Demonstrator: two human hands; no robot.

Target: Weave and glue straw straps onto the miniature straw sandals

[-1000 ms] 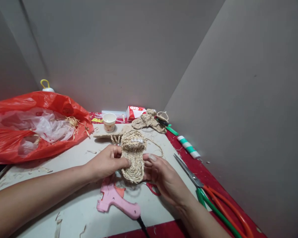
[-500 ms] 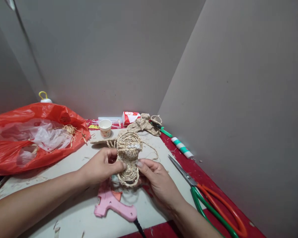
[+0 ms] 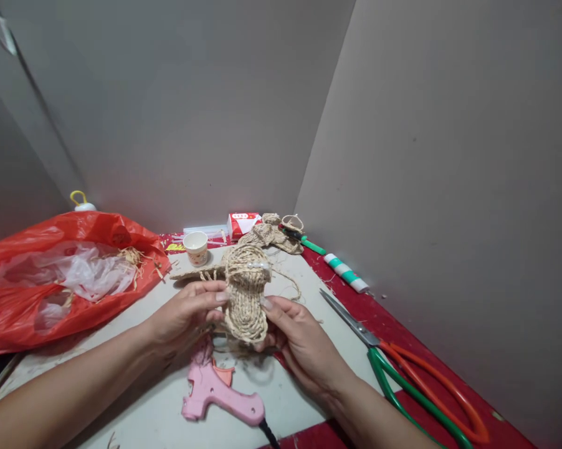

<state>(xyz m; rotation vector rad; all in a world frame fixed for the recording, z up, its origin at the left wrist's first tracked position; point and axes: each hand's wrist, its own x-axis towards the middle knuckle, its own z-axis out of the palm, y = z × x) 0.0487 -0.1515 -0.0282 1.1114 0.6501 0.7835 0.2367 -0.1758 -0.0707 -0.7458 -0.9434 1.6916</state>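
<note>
A small slipper-shaped piece of woven straw cord (image 3: pixel 246 305), with a row of white beads across its upper part, is held upright above the white board. My left hand (image 3: pixel 187 312) pinches its left edge between thumb and fingers. On its right edge, my right hand (image 3: pixel 300 340) grips it, the thumb on the front and the fingertips partly hidden behind. Below the piece lies a pink glue gun (image 3: pixel 222 393), its black cord running off the bottom of the view.
Large scissors (image 3: pixel 379 349) with green and orange handles lie at the right. A red plastic bag (image 3: pixel 122 224) fills the left. Behind the hands are a paper cup (image 3: pixel 197 251), a red-and-white box (image 3: pixel 238 226), more woven pieces (image 3: pixel 271 236) and a green-and-white striped roll (image 3: pixel 346 272).
The woven piece has turned slightly and its lower end sits a little higher. My left thumb has shifted from its front to its left edge. The camera view has shifted slightly.
</note>
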